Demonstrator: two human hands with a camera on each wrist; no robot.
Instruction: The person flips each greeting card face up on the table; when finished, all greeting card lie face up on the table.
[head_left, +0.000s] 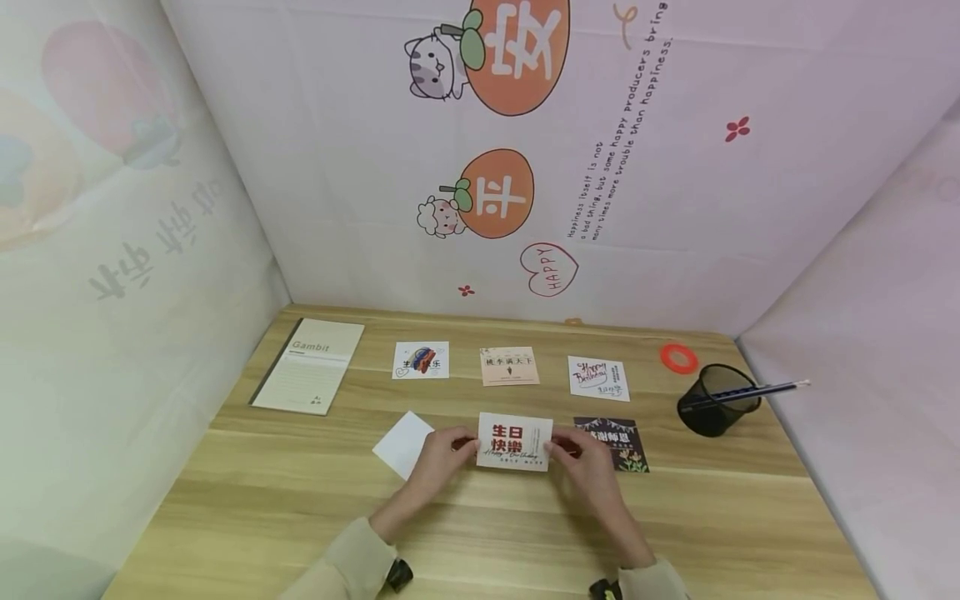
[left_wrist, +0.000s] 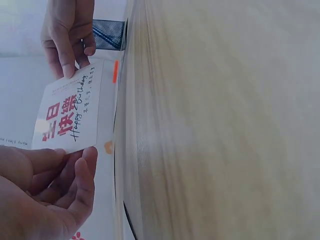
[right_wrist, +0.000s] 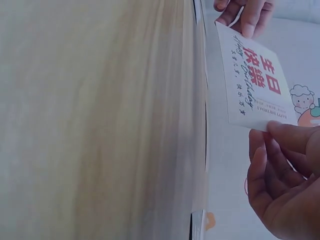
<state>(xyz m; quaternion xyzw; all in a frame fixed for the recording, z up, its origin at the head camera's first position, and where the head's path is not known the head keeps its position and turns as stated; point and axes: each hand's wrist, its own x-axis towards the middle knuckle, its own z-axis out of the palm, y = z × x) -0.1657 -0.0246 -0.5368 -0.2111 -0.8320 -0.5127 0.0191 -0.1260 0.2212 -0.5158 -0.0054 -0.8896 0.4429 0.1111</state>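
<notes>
A white birthday card (head_left: 514,442) with red characters and "Happy Birthday" script is held up by both hands above the table. My left hand (head_left: 442,457) pinches its left edge between thumb and fingers. At the opposite edge my right hand (head_left: 591,467) pinches it the same way; the right wrist view shows that thumb (right_wrist: 280,129) lying on the card's face. Behind the left hand lies a blank white card (head_left: 403,444), turned at an angle. A dark card with flowers (head_left: 630,446) is partly covered by the right hand.
Three cards lie in a back row: one with a colourful drawing (head_left: 422,360), a peach one (head_left: 510,367) and a white "Happy Birthday" one (head_left: 598,378). A notebook (head_left: 309,367) is at the left. Rightward are an orange-red ring (head_left: 678,358) and a black mesh pen holder (head_left: 708,412) with pens.
</notes>
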